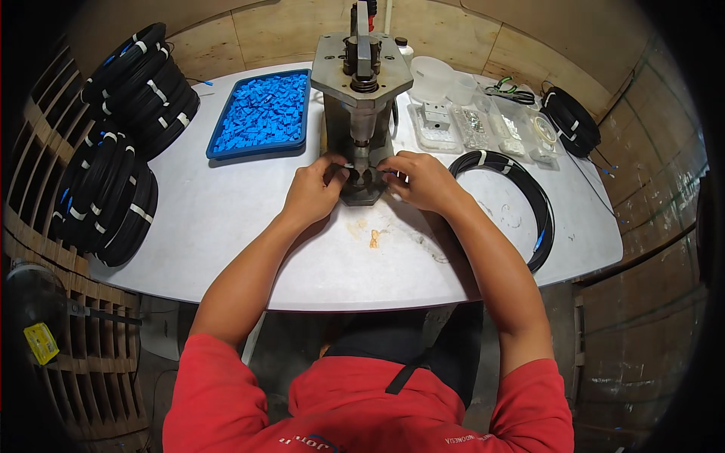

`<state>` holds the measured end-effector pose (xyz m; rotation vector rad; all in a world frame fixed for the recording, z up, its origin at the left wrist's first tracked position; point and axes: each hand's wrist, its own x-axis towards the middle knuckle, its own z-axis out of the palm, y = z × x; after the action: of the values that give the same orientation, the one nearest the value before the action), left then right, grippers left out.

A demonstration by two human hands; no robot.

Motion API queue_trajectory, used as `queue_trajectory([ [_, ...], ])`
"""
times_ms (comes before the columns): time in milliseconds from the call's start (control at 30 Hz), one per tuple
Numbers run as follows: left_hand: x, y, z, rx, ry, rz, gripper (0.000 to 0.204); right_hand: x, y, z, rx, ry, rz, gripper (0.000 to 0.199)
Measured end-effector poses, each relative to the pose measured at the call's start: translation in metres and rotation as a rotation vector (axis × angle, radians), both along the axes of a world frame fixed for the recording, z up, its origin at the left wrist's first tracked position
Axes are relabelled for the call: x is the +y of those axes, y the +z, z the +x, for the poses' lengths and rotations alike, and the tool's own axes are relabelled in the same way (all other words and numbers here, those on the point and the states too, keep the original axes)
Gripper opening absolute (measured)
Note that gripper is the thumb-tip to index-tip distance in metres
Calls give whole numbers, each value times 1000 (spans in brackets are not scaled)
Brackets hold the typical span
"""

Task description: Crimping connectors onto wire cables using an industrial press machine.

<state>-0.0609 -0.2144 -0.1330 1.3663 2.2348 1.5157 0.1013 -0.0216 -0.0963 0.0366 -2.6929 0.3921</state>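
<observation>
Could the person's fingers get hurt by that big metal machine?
Maybe. Both hands, left hand and right hand, sit right at the base of the metal press, so fingers might get pinched if it came down. The black cable coil lies beside the right forearm and could get snagged or dragged.

Red short-sleeved shirt [362,411], bare forearms, dark strap [408,375] across chest

White table [226,219], scuffed, small stain near centre. On it: metal press [361,113] at 12 o'clock; blue tray [214,146] of blue parts at 11; black cable coils [113,151] stacked at 9; one loose cable coil [529,189] at 3; clear plastic boxes [483,124] and another coil bundle [572,121] at 1–2.
</observation>
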Motion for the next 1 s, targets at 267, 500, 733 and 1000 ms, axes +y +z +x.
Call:
queue_trajectory([
  [267,0,-2,-2,17,-7,4,29,-1,0,-1,-6,-2,-12,24],
  [500,-1,-3,-3,16,-14,4,29,-1,0,-3,-10,-9,-4,22],
  [733,-1,0,-1,16,-9,-10,30,1,-2,-3,-2,-15,-4,18],
  [1000,-1,-3,-2,29,-1,0,31,-1,0,-3,-2,-14,-18,17],
])
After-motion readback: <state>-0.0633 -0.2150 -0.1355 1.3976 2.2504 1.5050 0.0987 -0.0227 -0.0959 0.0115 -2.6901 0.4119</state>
